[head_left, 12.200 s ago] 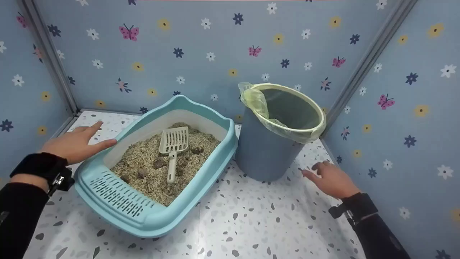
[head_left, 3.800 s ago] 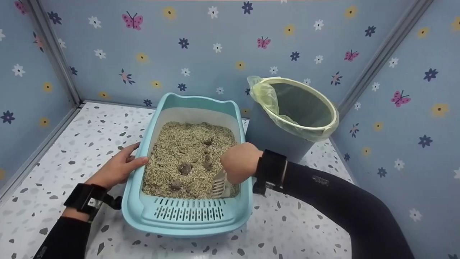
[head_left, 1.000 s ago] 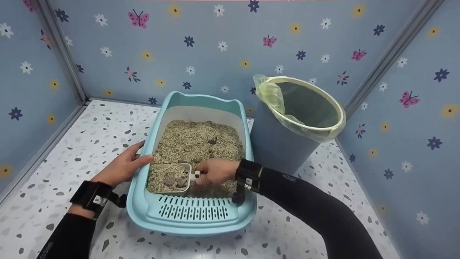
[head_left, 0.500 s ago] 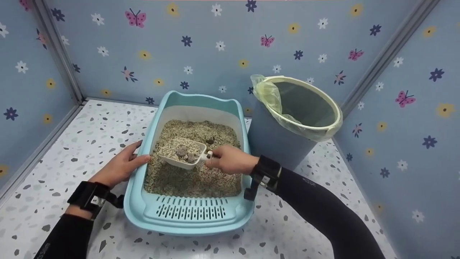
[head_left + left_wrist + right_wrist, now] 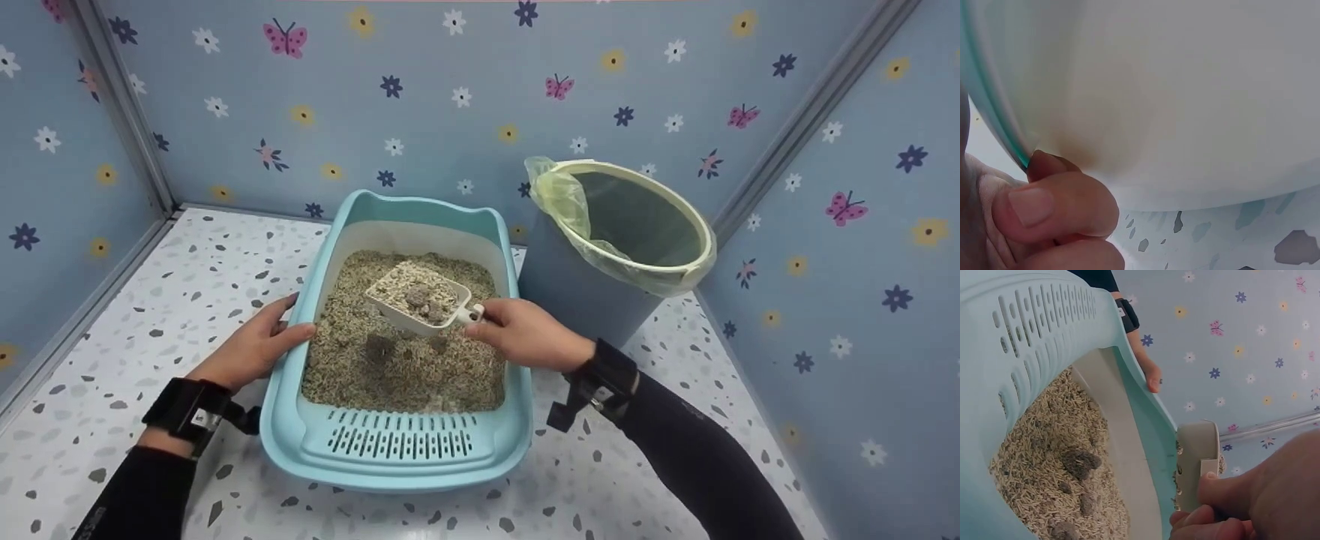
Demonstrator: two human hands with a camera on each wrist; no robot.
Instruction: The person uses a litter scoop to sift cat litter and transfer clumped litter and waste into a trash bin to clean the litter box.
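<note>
My right hand (image 5: pixel 529 334) grips the short handle of a pale litter scoop (image 5: pixel 409 321), held over the middle of a blue litter box (image 5: pixel 405 474). Litter and greyish clumps (image 5: pixel 418 297) fill the scoop. In the right wrist view the scoop (image 5: pixel 1188 464) shows from its side, thumb on the handle. Below it, a dark clump (image 5: pixel 379 347) and smaller ones lie on the tan pellet litter (image 5: pixel 397 382). On the box's left side my left hand (image 5: pixel 251 349) holds the rim, thumb on top; the left wrist view shows curled fingers (image 5: pixel 1067 205) at its edge.
Right of the box stands a grey-blue bin (image 5: pixel 581 292) with a cream ring and a yellowish bag (image 5: pixel 562 199) folded over its mouth. Flower-patterned walls (image 5: pixel 442 67) enclose the speckled floor (image 5: pixel 202 262) at the back and sides.
The right hand has raised the loaded scoop out of the front-left litter and moved it back and to the right. The left hand stays on the rim. A dark clump shows where the scoop was.
</note>
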